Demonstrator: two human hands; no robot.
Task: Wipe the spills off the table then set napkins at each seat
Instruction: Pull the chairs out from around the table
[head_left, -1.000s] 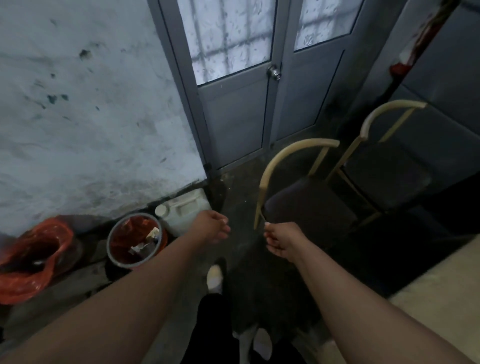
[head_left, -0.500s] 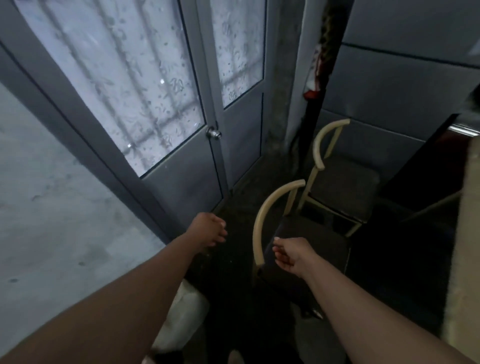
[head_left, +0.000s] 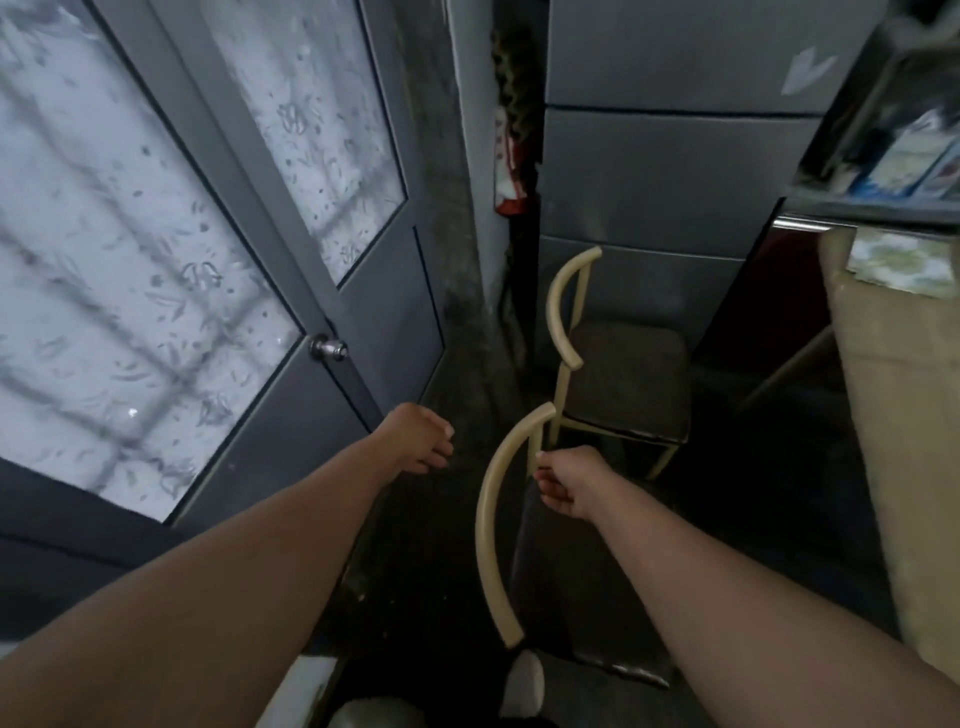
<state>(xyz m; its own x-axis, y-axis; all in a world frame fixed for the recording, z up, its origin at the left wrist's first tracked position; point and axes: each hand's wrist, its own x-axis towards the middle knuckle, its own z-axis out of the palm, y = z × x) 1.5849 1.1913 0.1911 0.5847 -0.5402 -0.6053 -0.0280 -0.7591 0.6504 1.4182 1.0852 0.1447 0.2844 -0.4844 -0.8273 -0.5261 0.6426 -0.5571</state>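
Left hand (head_left: 418, 439) is extended over the floor (head_left: 426, 545), fingers loosely curled, holding nothing. Right hand (head_left: 569, 486), likewise slack and empty, sits just beside the near chair (head_left: 493, 519) at its curved backrest; contact cannot be determined. Far chair (head_left: 623, 374) stands beyond, against grey wall panels (head_left: 649, 171). Door (head_left: 291, 415) with round knob (head_left: 328, 347) is at left. Tabletop (head_left: 893, 415) runs along the right edge, well apart from both hands; a patterned packet (head_left: 898, 262) lies at its far end.

Grey door (head_left: 291, 291) with frosted glass – two chairs (head_left: 623, 374) – dark floor (head_left: 415, 545).
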